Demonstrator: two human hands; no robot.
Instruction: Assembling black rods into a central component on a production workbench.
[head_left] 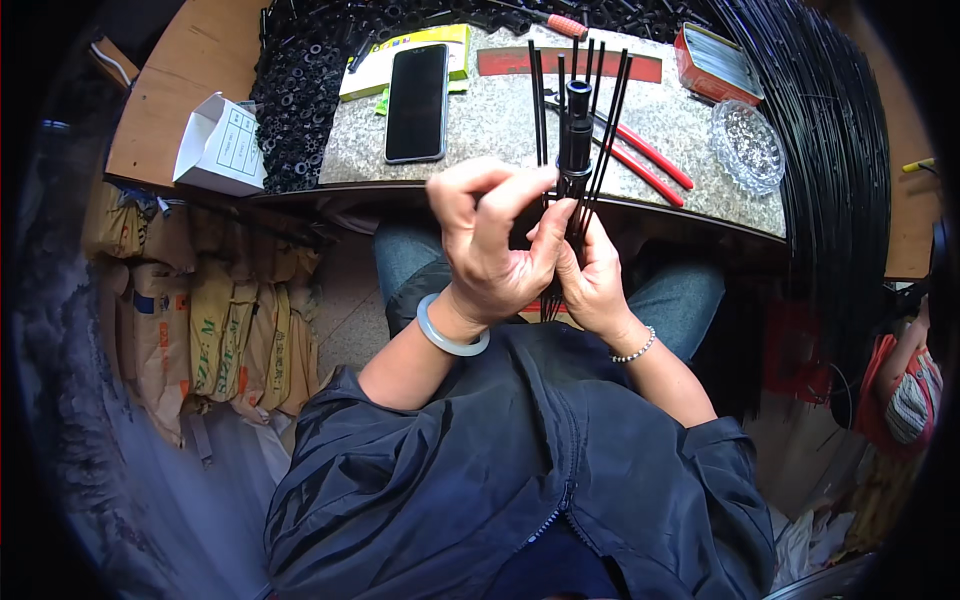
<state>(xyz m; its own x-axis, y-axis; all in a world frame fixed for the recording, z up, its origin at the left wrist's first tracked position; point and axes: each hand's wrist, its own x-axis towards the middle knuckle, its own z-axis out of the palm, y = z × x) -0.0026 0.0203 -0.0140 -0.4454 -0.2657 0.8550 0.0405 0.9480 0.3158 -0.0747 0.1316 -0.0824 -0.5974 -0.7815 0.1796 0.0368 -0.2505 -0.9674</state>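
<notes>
A black umbrella frame stands upright before me, its tubular hub ringed by several thin black ribs. Low on the bundle, my right hand is closed around the frame, and the lower rod ends come out beneath my hands. My left hand, with a pale bangle on the wrist, pinches at the base of the hub from the left. Thumb and index finger meet the frame there; its other fingers are curled. The exact spot between the fingertips is partly hidden.
Red-handled pliers, a phone, a glass dish and a red box lie on the speckled worktop. Loose black parts heap at left beside a white carton. Long black rods hang at right.
</notes>
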